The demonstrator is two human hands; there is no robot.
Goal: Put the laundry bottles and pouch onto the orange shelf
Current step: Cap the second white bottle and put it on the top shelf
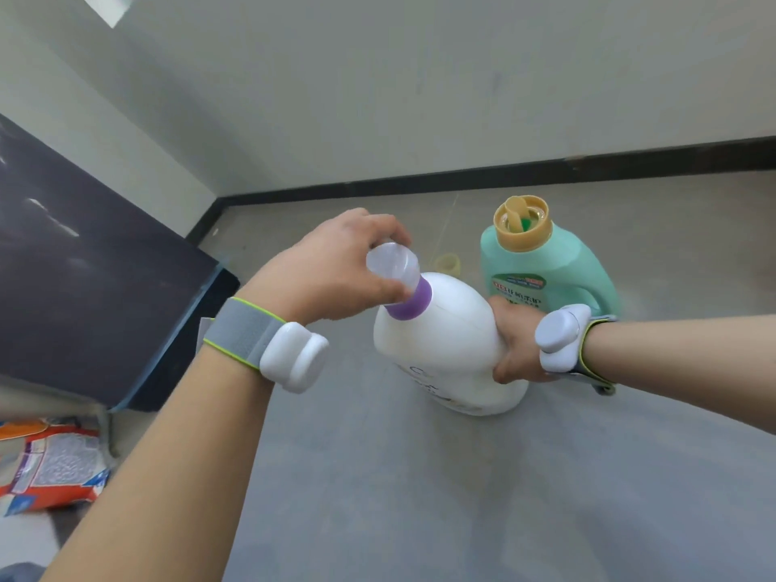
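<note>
- I see the white bottle [441,342] as smooth, glossy plastic, with a matt purple collar [413,302] and a clear, frosted plastic cap [392,264].
- The green bottle [550,270] looks like satin plastic, with a glossy paper label [518,289] and a dull yellow plastic top [523,222].
- The pouch [50,464] is shiny, crinkled plastic film.
- My wristbands [241,333] are woven grey cloth carrying smooth, glossy white plastic pods [294,357].
- The floor [420,497] is matt and smooth; the dark panel [84,262] has a dull sheen.

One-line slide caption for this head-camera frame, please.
Left hand grips the clear cap of a white bottle held by right hand; green bottle stands behind.
</note>
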